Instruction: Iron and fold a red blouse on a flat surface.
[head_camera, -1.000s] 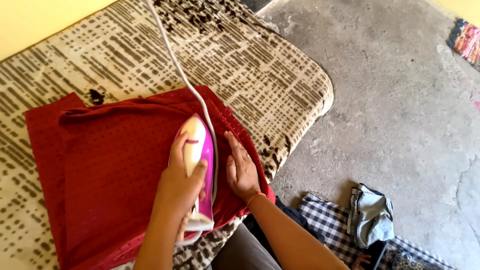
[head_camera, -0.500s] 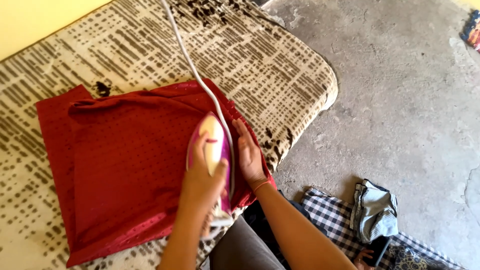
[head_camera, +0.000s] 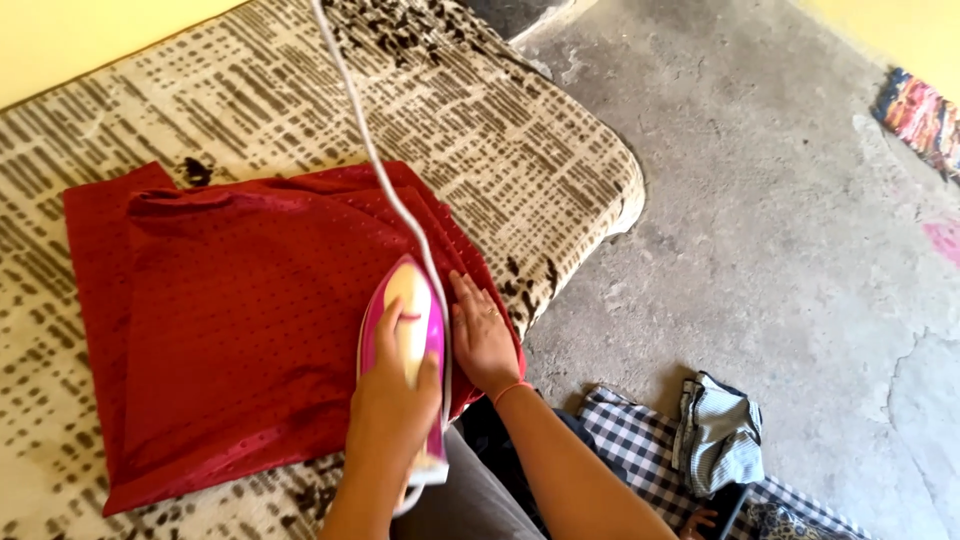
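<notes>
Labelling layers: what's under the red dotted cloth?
The red dotted cloth lies folded on a cream mattress with brown dashes, visible all round it. The mattress beneath the cloth is covered; anything else there can't be seen.

There is one view only, from the person's head, looking steeply down and close over the left hand (head_camera: 392, 405) gripping the iron (head_camera: 405, 335). Red cloth (head_camera: 230, 320) lies left of that grip, bare floor (head_camera: 780, 230) off right.

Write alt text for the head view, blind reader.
A left hand grips a pink and white iron on a folded red cloth; the right hand lies flat on the cloth beside it. The cloth lies on a patterned mat on a concrete floor.
</notes>
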